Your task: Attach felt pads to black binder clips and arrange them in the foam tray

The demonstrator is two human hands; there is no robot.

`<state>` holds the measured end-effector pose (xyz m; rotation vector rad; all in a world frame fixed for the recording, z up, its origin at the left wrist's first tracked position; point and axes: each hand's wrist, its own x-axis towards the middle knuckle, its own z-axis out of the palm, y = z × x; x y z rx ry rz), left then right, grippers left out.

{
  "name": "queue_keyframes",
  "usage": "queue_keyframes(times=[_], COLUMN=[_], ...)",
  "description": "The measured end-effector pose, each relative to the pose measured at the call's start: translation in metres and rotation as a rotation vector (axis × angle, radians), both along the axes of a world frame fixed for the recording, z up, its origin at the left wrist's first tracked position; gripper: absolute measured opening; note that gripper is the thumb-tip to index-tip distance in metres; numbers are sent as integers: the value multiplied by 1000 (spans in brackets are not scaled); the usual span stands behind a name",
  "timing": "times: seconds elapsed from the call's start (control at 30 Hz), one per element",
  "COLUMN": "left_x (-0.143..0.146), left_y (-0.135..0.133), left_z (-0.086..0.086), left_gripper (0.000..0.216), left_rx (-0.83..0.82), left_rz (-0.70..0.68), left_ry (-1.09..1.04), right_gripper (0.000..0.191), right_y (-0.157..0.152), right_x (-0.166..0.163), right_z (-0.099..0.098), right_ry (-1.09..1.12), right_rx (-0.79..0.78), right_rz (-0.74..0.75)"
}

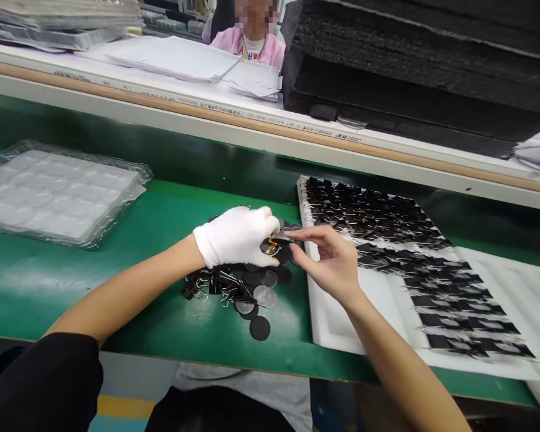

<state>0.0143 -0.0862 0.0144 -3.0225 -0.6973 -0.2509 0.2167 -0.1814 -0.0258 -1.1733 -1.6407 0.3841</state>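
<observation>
My left hand, in a white glove, is closed around a small round part with an orange strip. My bare right hand pinches the edge of a dark thin disc between thumb and fingers, right against that part. Beneath both hands lies a loose pile of black discs and clear discs. Black binder clips with wire handles are heaped at the pile's left. Close to my right hand is a white tray carrying rows of black binder clips.
Clear plastic trays are stacked at the left of the green table. A raised ledge runs along the back, bearing papers and a tall black foam stack. A person in pink sits beyond it.
</observation>
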Motion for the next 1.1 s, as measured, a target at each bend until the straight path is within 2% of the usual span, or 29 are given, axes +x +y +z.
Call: queue_keyframes(times=[0.07, 0.13, 0.2, 0.27, 0.33, 0.4, 0.43, 0.53, 0.6, 0.63, 0.7, 0.8, 0.87, 0.97, 1.1], left_x=[-2, -3, -3, -3, -1, 1, 3, 5, 1, -4, -17, -38, -46, -40, -13], left_y=[1, 2, 4, 6, 5, 2, 0, -4, -1, 3, 17, 40, 48, 45, 26], left_z=[2, 2, -1, -4, -7, -9, -9, -5, 1, 4, 13, 23, 23, 12, -11], left_gripper=[49, 46, 43, 41, 42, 45, 45, 47, 54, 59, 61, 43, 39, 41, 43], left_rx=[-61, -98, -113, -114, -107, -99, -97, -133, -235, -294, -364, -318, -296, -284, -164], left_rz=[24, 31, 32, 29, 22, 7, -1, -39, -59, -52, 24, 216, 276, 224, 159], left_ry=[-30, -50, -46, -27, -16, -11, -9, 0, 0, -7, -35, -23, 50, 131, 201], right_gripper=[22, 30, 33, 35, 32, 28, 32, 56, 56, 54, 51, 47, 45, 43, 49], right_y=[0, -2, -5, -8, -11, -13, -12, -9, -6, -4, -3, -2, -1, 0, -1], right_x=[-1, 1, 3, 2, -1, -7, -10, -15, -14, -12, -7, 0, 3, 3, -1], right_z=[-6, -13, -17, -20, -20, -20, -19, -19, -18, -18, -18, -18, -18, -18, -18], right_ry=[-290, -511, -613, -605, -482, -259, -119, 330, 563, 649, 773, 886, 919, 919, 876], right_rx=[259, 367, 288, 140, 49, -31, -109, -500, -705, -751, -769, -782, -818, -846, -823], right_rz=[47, 89, 124, 170, 176, 115, 89, 143, 195, 187, 127, 72, 72, 80, 86])
